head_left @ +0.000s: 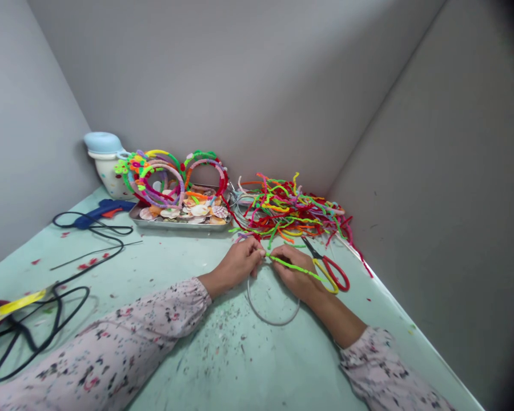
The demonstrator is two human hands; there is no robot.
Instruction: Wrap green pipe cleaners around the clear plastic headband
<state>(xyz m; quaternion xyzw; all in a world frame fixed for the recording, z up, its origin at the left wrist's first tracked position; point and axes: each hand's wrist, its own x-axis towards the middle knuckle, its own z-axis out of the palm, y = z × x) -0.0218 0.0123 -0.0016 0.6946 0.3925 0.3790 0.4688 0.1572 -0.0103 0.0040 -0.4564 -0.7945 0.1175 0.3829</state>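
A thin grey hoop [270, 323] hangs open side up between my hands, its lower curve over the table. My left hand [241, 260] is closed, thumb and fingertips pinching the hoop's upper part where a bright green fuzzy stem starts. The green stem [297, 267] runs from that pinch to the right, across the back of my other hand's fingers. My right hand [293, 268] has its fingers curled in at the same spot, closed round the green stem. Scissors [332, 274] with red and yellow handles lie just right of my right hand.
Behind my hands a metal tray [180, 226] holds shells [199, 210] and decorated hoops [160, 171]. Right of it is a heap of coloured fuzzy stems [286, 205]. At left are a cup [107, 165], a blue glue gun [96, 214] and black cable [60, 308]. Grey walls surround the table.
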